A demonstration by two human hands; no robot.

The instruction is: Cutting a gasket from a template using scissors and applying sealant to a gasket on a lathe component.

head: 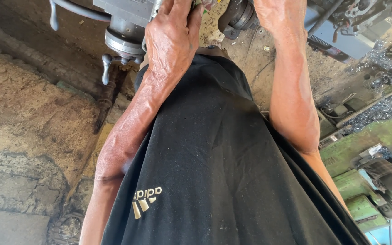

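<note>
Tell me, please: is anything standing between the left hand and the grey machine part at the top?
Nothing visible does. The left hand already lies against the grey machine part, fingers running past the picture's top edge. The small crank handle hangs below and to the side, not in between.

One camera only, worn on my head, so there is no second view to share anything with. It looks steeply down along my own body: my black shirt (214,159) fills the lower middle of the frame, very near the lens. My arms run up and away from the camera toward the top edge, where my left hand (171,38) lies on the grey machine housing (125,20) and my right hand (277,13) is cut off by the frame. The rough concrete floor (28,113) sits far below on the left side. Green machine parts (364,140) and metal shavings (386,109) lie along the right edge.
</note>
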